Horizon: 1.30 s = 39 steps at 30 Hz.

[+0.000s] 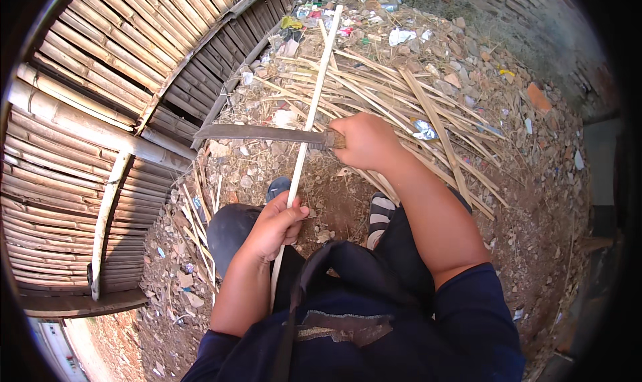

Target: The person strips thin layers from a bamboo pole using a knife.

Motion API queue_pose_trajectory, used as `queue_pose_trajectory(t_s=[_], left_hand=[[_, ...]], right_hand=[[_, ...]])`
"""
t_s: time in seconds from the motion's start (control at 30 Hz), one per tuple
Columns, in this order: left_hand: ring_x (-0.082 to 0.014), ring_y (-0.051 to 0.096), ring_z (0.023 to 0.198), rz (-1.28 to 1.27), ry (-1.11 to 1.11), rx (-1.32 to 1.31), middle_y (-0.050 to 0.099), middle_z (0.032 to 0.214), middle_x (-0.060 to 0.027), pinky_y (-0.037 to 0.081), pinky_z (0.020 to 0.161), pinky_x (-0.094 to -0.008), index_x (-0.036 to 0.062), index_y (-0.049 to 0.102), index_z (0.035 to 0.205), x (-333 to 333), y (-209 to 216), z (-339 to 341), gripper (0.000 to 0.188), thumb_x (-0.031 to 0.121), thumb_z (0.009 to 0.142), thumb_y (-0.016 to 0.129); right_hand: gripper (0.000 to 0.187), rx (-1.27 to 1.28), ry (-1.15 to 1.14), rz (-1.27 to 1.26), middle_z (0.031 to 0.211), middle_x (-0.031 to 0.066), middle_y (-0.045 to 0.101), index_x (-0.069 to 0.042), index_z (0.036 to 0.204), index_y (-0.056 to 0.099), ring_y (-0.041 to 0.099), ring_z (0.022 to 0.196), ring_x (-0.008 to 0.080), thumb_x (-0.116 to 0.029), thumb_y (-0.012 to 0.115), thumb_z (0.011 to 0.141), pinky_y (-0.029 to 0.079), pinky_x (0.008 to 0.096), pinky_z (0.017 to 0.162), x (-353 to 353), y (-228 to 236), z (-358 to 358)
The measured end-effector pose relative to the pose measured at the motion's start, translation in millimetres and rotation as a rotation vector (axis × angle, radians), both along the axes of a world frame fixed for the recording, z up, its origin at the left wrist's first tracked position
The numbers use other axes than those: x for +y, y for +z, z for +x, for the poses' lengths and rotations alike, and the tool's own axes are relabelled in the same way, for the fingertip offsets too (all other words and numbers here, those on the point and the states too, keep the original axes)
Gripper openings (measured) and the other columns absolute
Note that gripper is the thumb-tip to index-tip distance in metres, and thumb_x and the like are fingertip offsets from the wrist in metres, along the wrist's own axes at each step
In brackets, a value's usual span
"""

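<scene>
My left hand (277, 225) grips a long pale bamboo strip (314, 94) near its lower end; the strip runs up and away from me toward the rubble. My right hand (364, 141) is closed on the wooden handle of a long dark knife (257, 135). The blade lies flat, pointing left, and crosses the strip just left of my right hand, touching it. My knees and sandalled feet show below the hands.
A heap of split bamboo strips (414, 108) lies on the dirt ahead and to the right. A woven bamboo panel (100, 94) spans the left side. Litter and brick rubble (481, 61) cover the ground near a brick wall at the top right.
</scene>
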<state>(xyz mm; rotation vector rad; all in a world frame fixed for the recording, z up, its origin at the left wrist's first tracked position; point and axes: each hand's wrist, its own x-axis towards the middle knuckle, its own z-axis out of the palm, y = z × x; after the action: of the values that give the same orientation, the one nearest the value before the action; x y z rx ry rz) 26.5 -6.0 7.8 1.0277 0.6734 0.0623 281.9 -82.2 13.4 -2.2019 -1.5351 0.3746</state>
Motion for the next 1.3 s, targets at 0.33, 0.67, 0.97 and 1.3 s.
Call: queue_pose_trajectory(t_s=[0.33, 0.67, 0.97, 1.3], left_hand=[[-0.0030, 0.032, 0.046, 0.024, 0.041, 0.036, 0.042, 0.066, 0.0096, 0.021, 0.043, -0.0243, 0.0171, 0.049, 0.094, -2, -3, -4, 0.022, 0.014, 0.101, 0.070], [-0.0024, 0.030, 0.046, 0.056, 0.003, 0.025, 0.041, 0.065, 0.0099, 0.020, 0.044, -0.0241, 0.0176, 0.049, 0.094, -9, -7, 2, 0.023, 0.015, 0.101, 0.071], [-0.0023, 0.027, 0.050, -0.142, -0.106, -0.094, 0.040, 0.069, 0.0093, 0.017, 0.044, -0.0232, 0.0180, 0.048, 0.095, -1, -3, 2, 0.023, 0.012, 0.101, 0.070], [-0.0032, 0.027, 0.050, -0.235, -0.105, -0.171, 0.036, 0.068, 0.0086, 0.018, 0.043, -0.0229, 0.0180, 0.046, 0.095, 0, -3, -8, 0.022, 0.015, 0.102, 0.067]], right_hand=[[0.022, -0.073, 0.030, 0.070, 0.079, 0.0191, 0.071, -0.013, 0.093, 0.071, 0.071, 0.081, 0.0417, -0.022, 0.074, 0.073, 0.057, 0.0518, 0.073, 2, -1, -3], [0.028, 0.015, -0.199, 0.113, 0.083, 0.0214, 0.071, -0.010, 0.099, 0.074, 0.070, 0.082, 0.0437, -0.022, 0.073, 0.074, 0.056, 0.0517, 0.074, -10, -3, 36], [0.025, 0.255, 0.130, 0.024, 0.085, 0.0202, 0.072, -0.010, 0.096, 0.074, 0.072, 0.087, 0.0401, -0.028, 0.078, 0.079, 0.057, 0.0506, 0.078, -4, -7, 37], [0.022, 0.110, -0.127, 0.175, 0.080, 0.0190, 0.071, -0.009, 0.095, 0.073, 0.070, 0.080, 0.0408, -0.025, 0.076, 0.081, 0.054, 0.0490, 0.072, -11, 4, 42]])
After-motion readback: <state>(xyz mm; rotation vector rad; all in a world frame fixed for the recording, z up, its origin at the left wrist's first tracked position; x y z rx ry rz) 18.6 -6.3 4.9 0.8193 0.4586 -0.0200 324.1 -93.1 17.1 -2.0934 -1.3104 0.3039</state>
